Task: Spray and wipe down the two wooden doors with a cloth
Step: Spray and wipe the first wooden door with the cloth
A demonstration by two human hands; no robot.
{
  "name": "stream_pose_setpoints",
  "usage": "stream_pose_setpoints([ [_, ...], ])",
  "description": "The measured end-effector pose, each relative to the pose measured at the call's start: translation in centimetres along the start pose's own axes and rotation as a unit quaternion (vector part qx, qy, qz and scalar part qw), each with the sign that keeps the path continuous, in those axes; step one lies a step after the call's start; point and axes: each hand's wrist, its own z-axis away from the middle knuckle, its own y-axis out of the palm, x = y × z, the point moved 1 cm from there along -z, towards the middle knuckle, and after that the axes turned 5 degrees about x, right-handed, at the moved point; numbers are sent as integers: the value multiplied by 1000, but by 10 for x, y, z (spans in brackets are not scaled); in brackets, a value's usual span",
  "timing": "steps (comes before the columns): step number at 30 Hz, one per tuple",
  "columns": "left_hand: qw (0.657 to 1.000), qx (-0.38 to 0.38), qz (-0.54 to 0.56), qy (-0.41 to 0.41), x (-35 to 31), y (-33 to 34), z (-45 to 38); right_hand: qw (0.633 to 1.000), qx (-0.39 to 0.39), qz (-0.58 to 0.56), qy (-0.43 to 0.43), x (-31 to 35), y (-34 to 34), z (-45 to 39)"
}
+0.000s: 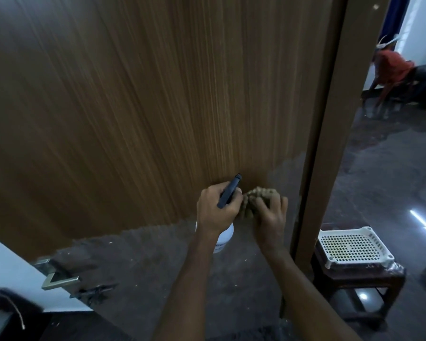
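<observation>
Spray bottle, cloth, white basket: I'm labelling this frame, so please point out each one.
spray bottle (225, 238): head view, white body below the left hand.
cloth (253, 194): head view, bunched top above the right hand's fingers.
white basket (353, 246): head view, perforated base.

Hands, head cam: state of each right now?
Left hand: grips the spray bottle by its black trigger head.
Right hand: holds the tan cloth against the wooden door.

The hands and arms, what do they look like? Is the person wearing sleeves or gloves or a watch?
Both arms are bare as far up as the picture shows: no sleeves in view. The left hand and the right hand wear no gloves. No watch, bracelet or ring shows on either wrist or on the fingers that are visible. The picture is dim, so tiny details could be missed.
</observation>
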Motion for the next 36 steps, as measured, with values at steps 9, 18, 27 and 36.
stream_pose_setpoints([
  [9, 1000, 12, -20, -4, -9, 18, -10, 999, -40, 15, 23, -15, -5, -1],
  [18, 998, 22, -56, -20, -30, 43, -16, 992, -120, 10, 26, -23, -31, -67],
  [27, 999, 24, -39, 0, -36, 58, -24, 991, -116, -3, 73, -44, -43, -61],
  [36, 999, 27, -35, 8, -38, 74, -28, 995, -82, 17, 54, -61, -38, -30],
])
